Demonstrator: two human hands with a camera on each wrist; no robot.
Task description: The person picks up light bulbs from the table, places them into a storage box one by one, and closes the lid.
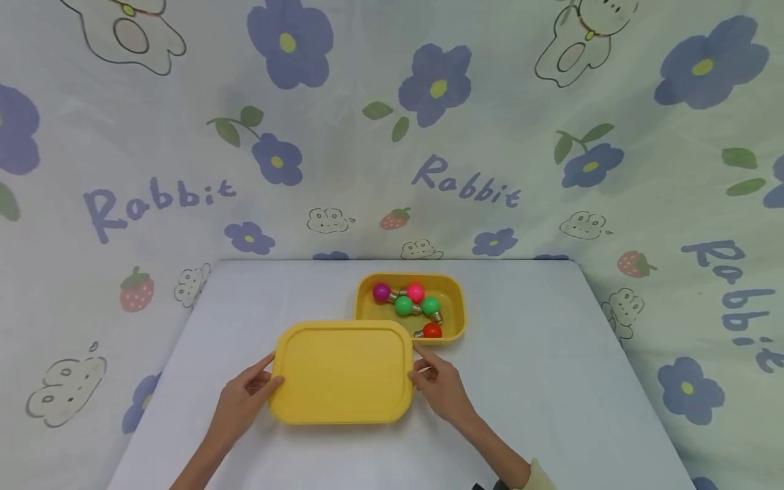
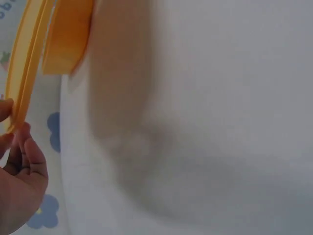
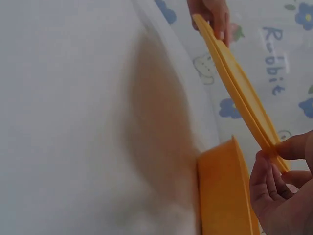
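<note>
A yellow plastic lid (image 1: 343, 373) is held level above the table, its shadow falling on the white surface below. My left hand (image 1: 243, 396) pinches its left end, thumb on top and fingers beneath. At the opposite end my right hand (image 1: 442, 386) grips the rim the same way. Just beyond the lid stands a yellow box (image 1: 461, 306), uncovered, its near left corner hidden by the lid in the head view. Inside lie several small coloured light bulbs: a purple bulb (image 1: 382, 293), a pink bulb (image 1: 416, 292), green ones (image 1: 403, 305) and a red bulb (image 1: 432, 331).
The white table (image 1: 527, 381) extends on both sides of the box and lid. Behind and beside it hangs a cloth (image 1: 361, 156) printed with flowers, rabbits and strawberries. A dark object (image 1: 499, 484) shows at the bottom edge by the right sleeve (image 1: 539, 476).
</note>
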